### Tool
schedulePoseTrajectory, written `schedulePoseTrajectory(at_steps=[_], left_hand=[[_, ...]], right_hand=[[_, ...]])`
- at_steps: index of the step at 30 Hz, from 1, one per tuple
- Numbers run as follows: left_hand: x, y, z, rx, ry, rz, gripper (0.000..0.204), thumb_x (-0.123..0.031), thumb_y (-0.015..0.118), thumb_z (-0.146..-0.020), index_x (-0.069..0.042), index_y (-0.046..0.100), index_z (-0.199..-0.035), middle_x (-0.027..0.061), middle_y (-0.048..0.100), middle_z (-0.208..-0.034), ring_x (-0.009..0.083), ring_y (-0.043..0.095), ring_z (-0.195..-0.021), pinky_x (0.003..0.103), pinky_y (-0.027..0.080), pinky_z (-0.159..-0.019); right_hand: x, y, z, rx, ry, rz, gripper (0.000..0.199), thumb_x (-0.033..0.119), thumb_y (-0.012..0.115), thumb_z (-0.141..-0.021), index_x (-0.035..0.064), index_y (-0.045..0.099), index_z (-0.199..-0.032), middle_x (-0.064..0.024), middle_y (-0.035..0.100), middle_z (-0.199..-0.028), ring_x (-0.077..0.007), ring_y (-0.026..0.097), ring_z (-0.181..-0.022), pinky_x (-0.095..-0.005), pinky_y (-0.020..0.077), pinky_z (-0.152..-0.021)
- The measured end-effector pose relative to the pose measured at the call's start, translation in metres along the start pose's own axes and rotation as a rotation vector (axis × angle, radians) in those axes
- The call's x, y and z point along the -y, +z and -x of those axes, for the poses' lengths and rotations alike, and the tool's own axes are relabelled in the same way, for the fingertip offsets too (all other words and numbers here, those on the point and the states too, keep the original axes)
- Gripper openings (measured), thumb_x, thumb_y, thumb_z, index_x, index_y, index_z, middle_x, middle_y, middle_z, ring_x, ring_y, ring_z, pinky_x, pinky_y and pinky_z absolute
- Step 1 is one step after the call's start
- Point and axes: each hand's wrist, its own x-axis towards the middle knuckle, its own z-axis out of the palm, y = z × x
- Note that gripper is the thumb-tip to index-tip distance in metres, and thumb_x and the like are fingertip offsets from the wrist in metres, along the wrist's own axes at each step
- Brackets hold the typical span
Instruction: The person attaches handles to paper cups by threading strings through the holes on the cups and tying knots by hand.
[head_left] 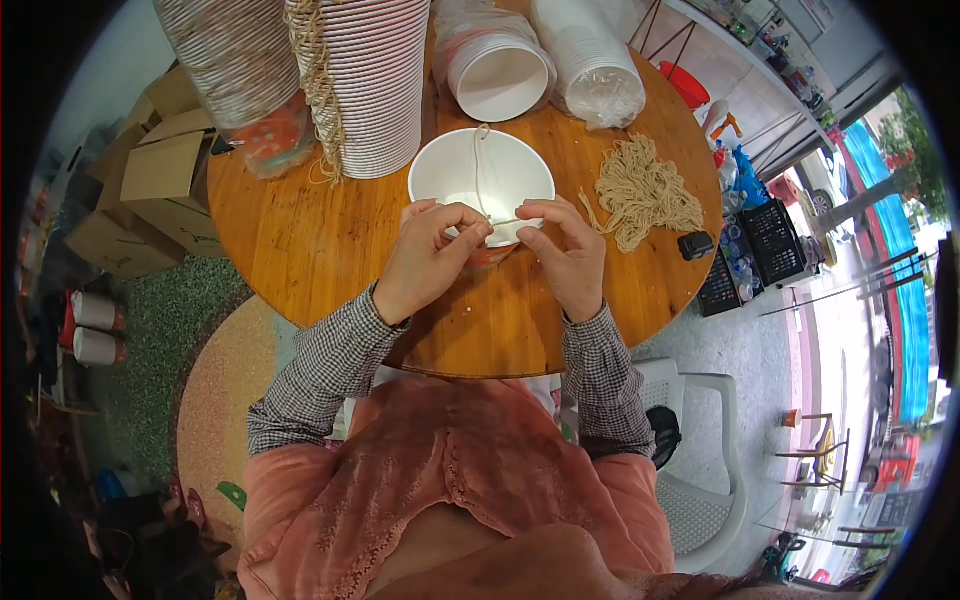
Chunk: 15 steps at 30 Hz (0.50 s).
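A white paper bucket stands on the round wooden table in front of me, its mouth facing up. A length of beige twine runs from the far rim down across the inside to the near rim. My left hand is closed at the near rim, thumb and forefinger pinching the twine. Just to its right, my right hand pinches the twine with thumb and forefinger at the same rim. A short stretch of twine shows between the two hands. The fingertips partly hide the near rim.
Behind the bucket, tall stacked white buckets have twine hanging along their side. Bagged buckets and another wrapped stack lie beyond. A heap of loose twine and a small black box sit right. Cardboard boxes stand left.
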Motion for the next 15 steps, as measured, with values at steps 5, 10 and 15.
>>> schedulePoseTrajectory(at_steps=[5, 10, 15], left_hand=[[0.001, 0.001, -0.001, -0.005, 0.013, 0.003, 0.014, -0.019, 0.059, -0.093, -0.007, 0.066, -0.088, -0.0030, 0.066, -0.074, 0.0116, 0.061, -0.059, 0.035, 0.021, -0.105], [-0.003, 0.001, -0.002, -0.074, 0.125, -0.055, 0.008, -0.012, 0.063, -0.090, -0.004, 0.065, -0.092, 0.0009, 0.065, -0.081, 0.0103, 0.061, -0.064, 0.027, 0.045, -0.084], [0.005, -0.004, -0.003, -0.021, -0.064, 0.361, 0.010, -0.004, 0.061, -0.091, -0.001, 0.063, -0.099, 0.0024, 0.065, -0.085, 0.0079, 0.063, -0.076, 0.019, 0.050, -0.068]], right_hand=[[-0.003, 0.000, -0.009, 0.060, -0.072, 0.055, 0.013, 0.009, 0.071, -0.082, 0.0053, 0.070, -0.095, -0.0037, 0.069, -0.097, -0.0179, 0.059, -0.099, -0.0321, 0.0377, -0.100], [0.004, 0.010, -0.007, -0.024, 0.179, -0.175, 0.007, 0.006, 0.064, -0.087, 0.0017, 0.065, -0.093, -0.0046, 0.068, -0.088, -0.0117, 0.061, -0.085, -0.0255, 0.0470, -0.083], [0.006, 0.011, -0.005, -0.090, 0.117, -0.140, 0.007, 0.005, 0.064, -0.086, 0.0018, 0.062, -0.092, -0.0042, 0.065, -0.086, -0.0111, 0.061, -0.080, -0.0250, 0.0480, -0.076]])
